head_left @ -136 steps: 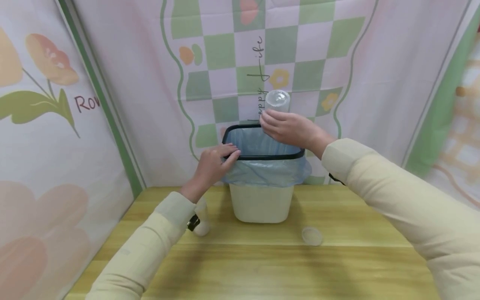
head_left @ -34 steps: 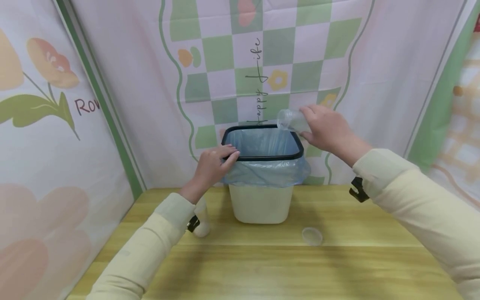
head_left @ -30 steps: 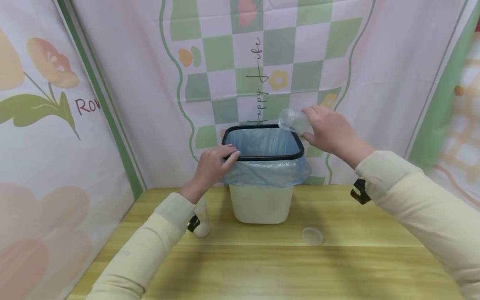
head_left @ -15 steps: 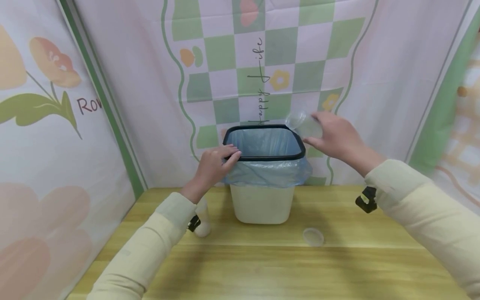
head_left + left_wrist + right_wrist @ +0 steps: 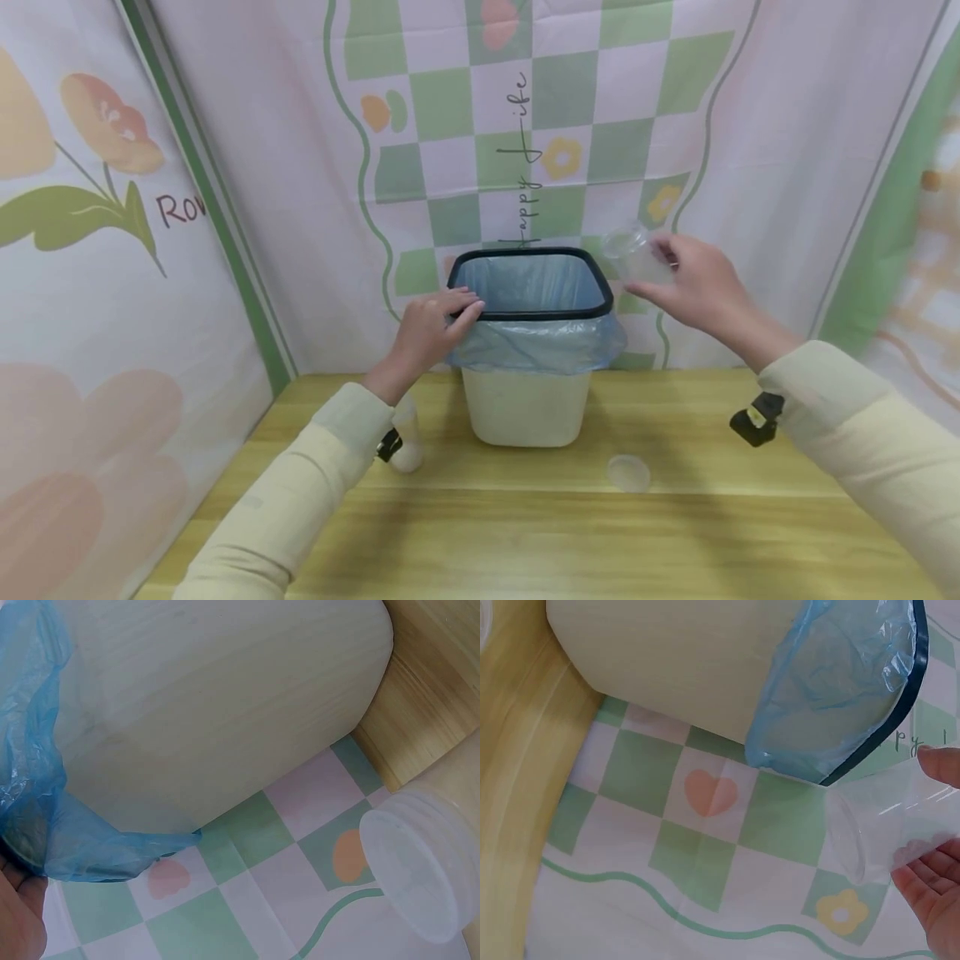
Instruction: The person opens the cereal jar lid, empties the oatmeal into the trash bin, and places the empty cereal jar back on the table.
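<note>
The right hand (image 5: 697, 279) grasps a clear cup (image 5: 637, 257), thumb on the near side and fingers on the far side, above and beyond the far edge of the tabletop (image 5: 525, 537). The cup is tilted, its rimmed end pointing up and to the left, away from the palm. It sits just right of the bin (image 5: 527, 408), near the right end of the black rim (image 5: 525, 316); whether it touches the rim cannot be told.

The cup is well apart from the left hand (image 5: 429, 329), with the bin's opening between the two. That hand grips the rim at its near left corner, fingers laid over it and thumb along the front.

The bin stands upright by the middle of the tabletop's far edge. A blue liner (image 5: 540, 343) lines it and folds down over the outside. Nearer than the bin and to its right, a round translucent disc (image 5: 628, 473) lies flat on the tabletop. Towards the far left corner, a pale container (image 5: 407, 456) stands partly hidden behind the left cuff. A cloth printed with green and white checks (image 5: 562, 92) hangs behind the far edge.
</note>
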{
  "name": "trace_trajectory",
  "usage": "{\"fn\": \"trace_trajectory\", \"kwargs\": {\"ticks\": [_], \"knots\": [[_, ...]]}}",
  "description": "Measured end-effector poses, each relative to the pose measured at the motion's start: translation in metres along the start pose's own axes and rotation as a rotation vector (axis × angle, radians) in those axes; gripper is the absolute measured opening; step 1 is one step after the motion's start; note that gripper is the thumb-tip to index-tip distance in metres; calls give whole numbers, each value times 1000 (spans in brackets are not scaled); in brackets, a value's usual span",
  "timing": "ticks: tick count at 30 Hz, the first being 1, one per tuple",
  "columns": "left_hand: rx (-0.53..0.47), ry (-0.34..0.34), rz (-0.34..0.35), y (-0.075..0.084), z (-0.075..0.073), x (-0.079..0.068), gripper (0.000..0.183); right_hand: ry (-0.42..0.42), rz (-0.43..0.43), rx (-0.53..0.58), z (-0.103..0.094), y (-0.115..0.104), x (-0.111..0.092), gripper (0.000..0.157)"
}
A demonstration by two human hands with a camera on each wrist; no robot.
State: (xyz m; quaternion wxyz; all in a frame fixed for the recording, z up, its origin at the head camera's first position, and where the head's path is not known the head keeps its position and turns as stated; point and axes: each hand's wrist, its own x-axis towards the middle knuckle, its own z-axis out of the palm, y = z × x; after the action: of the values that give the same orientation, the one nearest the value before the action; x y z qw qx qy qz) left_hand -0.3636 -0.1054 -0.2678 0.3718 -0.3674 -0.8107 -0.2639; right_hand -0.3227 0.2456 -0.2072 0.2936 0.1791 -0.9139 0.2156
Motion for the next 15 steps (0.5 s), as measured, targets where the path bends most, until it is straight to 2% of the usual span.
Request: {"fn": "trace_trajectory", "kwargs": {"ticks": [15], "knots": [[-9,7,6,-1,1,0,24,-24,173,175,6,15,-32,68]]}}
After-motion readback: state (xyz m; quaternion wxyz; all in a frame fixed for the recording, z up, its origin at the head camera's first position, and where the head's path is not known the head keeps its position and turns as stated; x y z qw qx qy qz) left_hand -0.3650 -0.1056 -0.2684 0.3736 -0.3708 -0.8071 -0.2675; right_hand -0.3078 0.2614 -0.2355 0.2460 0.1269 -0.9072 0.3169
